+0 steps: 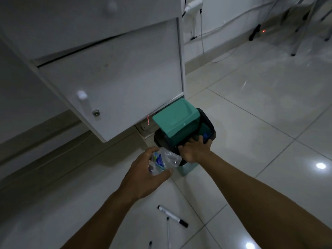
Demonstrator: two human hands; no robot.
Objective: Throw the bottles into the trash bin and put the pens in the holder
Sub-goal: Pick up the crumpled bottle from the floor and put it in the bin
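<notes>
My left hand [143, 178] grips a crumpled clear plastic bottle [165, 159] with a blue label, just left of the trash bin. The bin [210, 121] stands on the floor beside the cabinet, its teal swing lid [177, 119] tilted up and a black liner around the rim. On the bin's near rim rests my right hand [195, 150], fingers curled over the liner. A blue bottle cap [205, 135] shows inside the bin. A white marker with a black cap [172, 216] and two thin pens [168, 230] [150, 244] lie on the floor near me.
A white cabinet [111, 78] with a knob and lock stands left of the bin, its door ajar. Cables and a white wall adapter [193, 6] hang at the back wall. Chair or stand legs [294, 49] are at far right on the glossy tiled floor.
</notes>
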